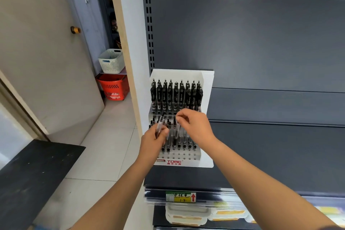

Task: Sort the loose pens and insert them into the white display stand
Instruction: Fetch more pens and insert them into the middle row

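Already the white display stand [207, 87] holds a full back row; many front holes are empty. My left hand [155, 139] grips loose pens [160, 124] over it, and my right hand [196, 126] seems to pinch another.

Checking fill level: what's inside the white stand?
Black pens fill the back row; a few stand in the middle; front holes look empty. Left hand and right hand cover some middle holes.

Left hand [155, 136] gripping; right hand [194, 125] perhaps pinching
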The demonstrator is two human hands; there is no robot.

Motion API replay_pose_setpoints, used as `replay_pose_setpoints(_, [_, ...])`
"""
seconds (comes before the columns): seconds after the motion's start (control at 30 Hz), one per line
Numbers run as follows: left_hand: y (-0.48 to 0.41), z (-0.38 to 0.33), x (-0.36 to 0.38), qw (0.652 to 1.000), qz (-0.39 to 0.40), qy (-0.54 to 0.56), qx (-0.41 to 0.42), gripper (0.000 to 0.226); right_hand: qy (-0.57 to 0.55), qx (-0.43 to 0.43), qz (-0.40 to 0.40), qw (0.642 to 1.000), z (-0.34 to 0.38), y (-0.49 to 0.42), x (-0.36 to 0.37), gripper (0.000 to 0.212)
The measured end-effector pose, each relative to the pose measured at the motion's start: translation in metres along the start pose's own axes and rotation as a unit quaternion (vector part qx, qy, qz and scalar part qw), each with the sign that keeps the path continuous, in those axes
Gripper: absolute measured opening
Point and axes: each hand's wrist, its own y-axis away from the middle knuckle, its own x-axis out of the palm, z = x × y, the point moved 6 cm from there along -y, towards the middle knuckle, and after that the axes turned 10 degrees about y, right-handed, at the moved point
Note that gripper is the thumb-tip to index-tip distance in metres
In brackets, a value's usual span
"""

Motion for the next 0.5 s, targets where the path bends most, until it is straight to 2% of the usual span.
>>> replay_pose_setpoints(0.07, [0.004,0.002,0.001,1.000,0.011,-0.010,0.006,0.006,0.038,-0.010,0.017,0.999,0.000,0.002,0.010,0.015])
replay_pose_setpoints(0.13, [0.007,0.004,0.002,1.000,0.018,-0.007,0.003,0.011,0.065,-0.007,0.018,0.998,-0.003,0.004,0.016,0.016])
replay_pose_setpoints(0.2, [0.010,0.005,0.002,1.000,0.025,0.015,-0.002,0.017,0.113,-0.019,-0.012,0.993,-0.004,0.005,0.015,0.015])
replay_pose_setpoints(0.3, [0.013,0.007,0.001,0.998,0.028,0.062,-0.006,0.007,0.183,-0.073,-0.056,0.979,0.002,0.005,0.014,0.015])
replay_pose_setpoints(0.37, [0.013,0.009,0.001,0.998,0.030,0.052,-0.002,0.009,0.200,-0.096,-0.061,0.973,0.004,0.005,0.016,0.017])
replay_pose_setpoints(0.5, [0.014,0.009,0.002,0.999,0.026,0.024,-0.006,0.012,0.183,-0.081,-0.060,0.978,0.003,0.005,0.016,0.018])
